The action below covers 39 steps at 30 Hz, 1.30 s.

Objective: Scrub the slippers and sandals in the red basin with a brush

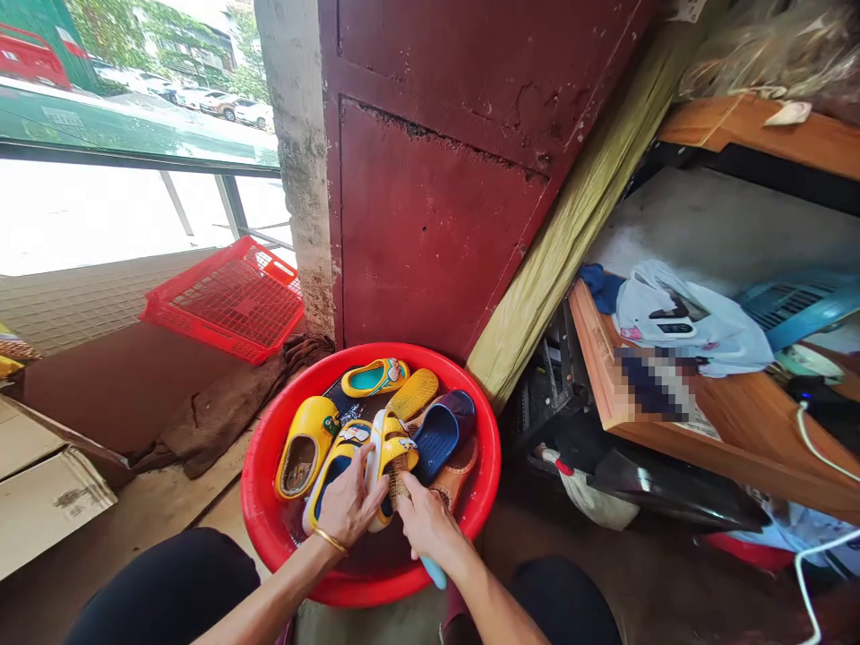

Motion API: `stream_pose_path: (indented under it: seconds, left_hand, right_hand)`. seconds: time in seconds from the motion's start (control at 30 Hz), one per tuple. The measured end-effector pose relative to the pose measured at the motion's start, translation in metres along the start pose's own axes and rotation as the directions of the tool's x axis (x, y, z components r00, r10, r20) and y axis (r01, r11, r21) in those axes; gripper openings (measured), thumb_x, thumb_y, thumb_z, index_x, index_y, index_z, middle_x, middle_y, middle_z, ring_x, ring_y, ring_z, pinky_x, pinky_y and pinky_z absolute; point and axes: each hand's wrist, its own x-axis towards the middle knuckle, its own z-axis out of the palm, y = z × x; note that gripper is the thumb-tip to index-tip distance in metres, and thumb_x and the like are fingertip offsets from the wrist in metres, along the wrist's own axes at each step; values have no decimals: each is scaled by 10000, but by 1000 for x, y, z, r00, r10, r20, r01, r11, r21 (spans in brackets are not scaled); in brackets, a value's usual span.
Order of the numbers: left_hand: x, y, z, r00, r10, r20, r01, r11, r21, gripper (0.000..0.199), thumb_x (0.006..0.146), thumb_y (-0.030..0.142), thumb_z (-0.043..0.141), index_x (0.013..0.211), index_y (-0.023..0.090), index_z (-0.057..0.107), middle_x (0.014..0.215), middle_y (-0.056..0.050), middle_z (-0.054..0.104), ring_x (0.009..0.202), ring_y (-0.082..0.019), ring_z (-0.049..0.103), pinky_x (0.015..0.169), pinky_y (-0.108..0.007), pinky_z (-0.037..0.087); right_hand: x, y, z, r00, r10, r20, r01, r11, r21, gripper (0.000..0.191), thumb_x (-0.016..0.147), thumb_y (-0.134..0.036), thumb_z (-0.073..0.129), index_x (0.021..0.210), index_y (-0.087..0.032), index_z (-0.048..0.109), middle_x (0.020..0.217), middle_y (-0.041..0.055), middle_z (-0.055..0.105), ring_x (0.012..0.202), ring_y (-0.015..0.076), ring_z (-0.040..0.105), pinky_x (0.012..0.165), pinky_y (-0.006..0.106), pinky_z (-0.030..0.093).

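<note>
A red basin (250,475) holds water and several shoes. My left hand (350,503), with a gold bangle at the wrist, grips a yellow and white sandal (388,434) over the basin. A brush (435,573) with a light blue handle is in my closed right hand (426,521), its bristles at the sandal's opening. Left of that sandal lies another yellow sandal (346,448), partly under my left hand. Around them are a yellow clog (307,439), a yellow clog with turquoise lining (366,380), a dark blue slipper (443,434) and a yellow sole (413,394).
A maroon metal door (430,206) stands behind the basin. To the left, a red plastic crate (228,300) rests by brown cloth (202,421) and cardboard (54,511). On the right are a wooden shelf (759,448) and a white plastic bag (699,322). My knees flank the basin.
</note>
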Motion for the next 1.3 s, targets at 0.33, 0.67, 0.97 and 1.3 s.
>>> stream_pose_path:
  seconds: [0.33, 0.67, 0.97, 1.3]
  left_hand:
    - [5, -15, -14, 982, 158, -107, -142, 980, 138, 476, 976, 415, 427, 1391, 208, 535, 1248, -119, 722, 1123, -251, 698, 973, -343, 533]
    - [14, -8, -30, 957, 257, -132, -207, 929, 308, 429, 964, 400, 449, 1310, 220, 627, 1120, -130, 741, 1038, -281, 698, 939, -372, 520]
    - [32, -29, -78, 841, -262, -474, 268, 962, -56, 559, 891, 569, 485, 1321, 218, 547, 959, -42, 721, 803, -227, 685, 762, -322, 515]
    - [41, -61, -114, 872, -488, -37, 486, 854, 186, 551, 934, 501, 388, 1323, 186, 618, 1142, -148, 749, 1080, -332, 692, 878, -404, 526]
  right_hand:
    - [-1, 11, -31, 955, -69, 287, 22, 986, 163, 287, 915, -263, 454, 1144, -228, 623, 614, -78, 505, 422, 88, 499, 407, 163, 434]
    - [-42, 24, -73, 968, -46, 249, 11, 990, 142, 559, 915, -356, 572, 1470, -306, 523, 758, -36, 645, 497, 89, 493, 472, 181, 412]
    - [-46, 41, -80, 969, -64, 238, 50, 997, 64, 480, 919, -359, 574, 1394, -302, 615, 800, -18, 695, 643, 138, 622, 584, 204, 462]
    - [-11, 53, -62, 993, 97, -74, -112, 965, -239, 562, 904, -223, 508, 1463, -186, 542, 1220, 166, 714, 1123, 322, 673, 946, 395, 473]
